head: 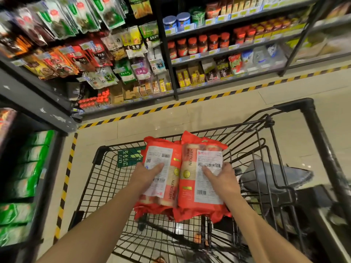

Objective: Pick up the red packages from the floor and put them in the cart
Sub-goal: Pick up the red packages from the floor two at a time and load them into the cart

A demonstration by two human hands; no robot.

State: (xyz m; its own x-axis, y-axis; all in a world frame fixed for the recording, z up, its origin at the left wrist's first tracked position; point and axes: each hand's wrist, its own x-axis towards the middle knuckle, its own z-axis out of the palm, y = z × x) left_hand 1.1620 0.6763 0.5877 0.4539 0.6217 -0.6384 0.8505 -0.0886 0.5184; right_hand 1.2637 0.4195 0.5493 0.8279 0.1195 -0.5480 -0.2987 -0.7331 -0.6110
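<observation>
Packs: two red packs, side by side and touching, held above the cart [266,128] basket; left pack [161,173], right pack [201,177].
Grip left: my left hand [146,171] grasps the left pack from its left edge, fingers [158,167] spread on the white label.
Grip right: my right hand [224,179] grasps the right pack from its right edge, fingers [209,172] on its label.
Key relation: packs sit directly over the open basket, basket floor straight below them; I judge the coming move is down, not sideways.
Long axis: both packs run near-to-far, parallel, same way as the basket's length.
Nearer hand: each hand owns its own pack, neither is nearer the drop spot; both about level.
Cart rim: far rim sits under the packs' far ends; the right wall is close to my right hand.
In the way: basket under the packs looks free; a dark grey thing [275,177] lies at the right side of the cart, just beside my right hand; cannot tell what it is.
Floor: pale tiles; something small and red-orange [198,239] shows below the mesh, too blurred to name.
Surroundings: shelves [171,54] of goods far and left, striped tape [190,102] along their base, well clear.
Stage: judged mid-placement, packs lifted, not yet released.
</observation>
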